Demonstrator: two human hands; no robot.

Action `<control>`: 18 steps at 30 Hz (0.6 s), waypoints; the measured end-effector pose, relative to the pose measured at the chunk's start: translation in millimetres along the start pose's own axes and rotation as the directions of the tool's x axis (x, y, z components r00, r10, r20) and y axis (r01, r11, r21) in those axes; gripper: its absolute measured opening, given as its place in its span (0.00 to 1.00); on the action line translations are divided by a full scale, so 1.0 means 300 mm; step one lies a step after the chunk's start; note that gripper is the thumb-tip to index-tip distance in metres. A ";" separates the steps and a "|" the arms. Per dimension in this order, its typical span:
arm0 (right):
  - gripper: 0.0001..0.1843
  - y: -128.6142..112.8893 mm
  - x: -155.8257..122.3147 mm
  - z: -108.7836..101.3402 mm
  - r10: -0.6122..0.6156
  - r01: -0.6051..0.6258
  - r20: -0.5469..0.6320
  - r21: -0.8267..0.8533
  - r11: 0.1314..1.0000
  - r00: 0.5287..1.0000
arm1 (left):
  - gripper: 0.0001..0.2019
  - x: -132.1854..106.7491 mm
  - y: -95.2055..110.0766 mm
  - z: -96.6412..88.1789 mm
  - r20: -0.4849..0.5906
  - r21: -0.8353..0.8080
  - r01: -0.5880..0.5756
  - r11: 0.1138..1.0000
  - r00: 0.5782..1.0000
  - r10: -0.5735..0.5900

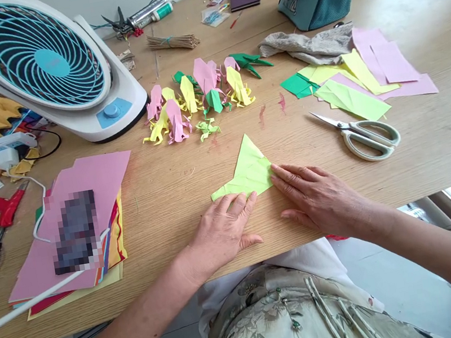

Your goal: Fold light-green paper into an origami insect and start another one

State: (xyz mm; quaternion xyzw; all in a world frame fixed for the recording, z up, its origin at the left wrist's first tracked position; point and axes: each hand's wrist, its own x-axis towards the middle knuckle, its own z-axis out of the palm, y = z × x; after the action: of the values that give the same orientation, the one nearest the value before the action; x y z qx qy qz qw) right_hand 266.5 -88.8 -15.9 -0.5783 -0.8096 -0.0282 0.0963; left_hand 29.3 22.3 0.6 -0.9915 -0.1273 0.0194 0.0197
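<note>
Head cam has us mid-crease, so here's our take fwiw. We've got the green paper (pixel 249 168) lying flat on the worktop (pixel 170 200), near the front edge and right in front of us, w/ its pointed tip aimed away toward the folded figures (pixel 198 102). Left hand (pixel 224 229) lies palm down, fingers (pixel 239 201) stretched out and close together, tips on the paper's lower left flap. Right hand (pixel 320 199) is the same deal, flat, fingers (pixel 288 173) touching the lower right corner. Neither hand grips anything, both just press.

Imo the trick at this step: we pin w/ one hand and run the other's fingertip along the fold from the middle outward, so the layers don't creep. Check the edges line up b4 pressing hard, bc a sharp crease in thin paper prob won't come out clean. The nail side should give a crisper line than the pad.

Scissors (pixel 368 135) lie well apart on the right, loose sheets (pixel 351 95) beyond them, and a stack (pixel 94 178) sits left by the fan (pixel 50 65).
</note>
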 end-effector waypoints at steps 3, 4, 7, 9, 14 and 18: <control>0.36 0.002 -0.004 0.005 0.009 -0.009 0.006 -0.003 1.000 1.000 | 0.41 0.006 0.001 -0.001 -0.015 -0.015 0.002 1.000 1.000 -0.002; 0.37 0.002 -0.004 0.006 0.012 -0.012 0.009 -0.005 1.000 1.000 | 0.42 0.010 0.004 -0.003 -0.021 -0.017 0.001 1.000 1.000 -0.002; 0.36 0.001 -0.006 0.007 0.017 -0.017 0.009 -0.007 1.000 1.000 | 0.44 0.031 0.028 -0.014 -0.026 0.001 0.021 1.000 0.999 -0.021; 0.36 0.000 -0.006 0.006 0.017 -0.017 0.001 -0.003 1.000 1.000 | 0.45 0.045 0.051 -0.019 -0.021 0.033 0.076 0.997 0.997 -0.075; 0.35 0.000 -0.008 0.003 0.026 -0.026 -0.005 0.011 1.000 1.000 | 0.46 0.030 0.073 -0.004 -0.026 0.017 0.168 0.986 0.986 -0.168; 0.35 0.004 -0.012 0.008 0.030 -0.029 -0.009 0.023 0.999 1.000 | 0.44 -0.032 0.051 0.015 -0.078 -0.068 0.149 0.987 0.985 -0.154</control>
State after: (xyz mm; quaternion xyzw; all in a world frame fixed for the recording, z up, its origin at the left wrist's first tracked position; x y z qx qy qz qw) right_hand 268.5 -91.4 -18.9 -0.5889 -0.8008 -0.0202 0.1069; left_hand 23.6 5.1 -4.4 -0.9790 -0.2019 -0.0273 -0.0043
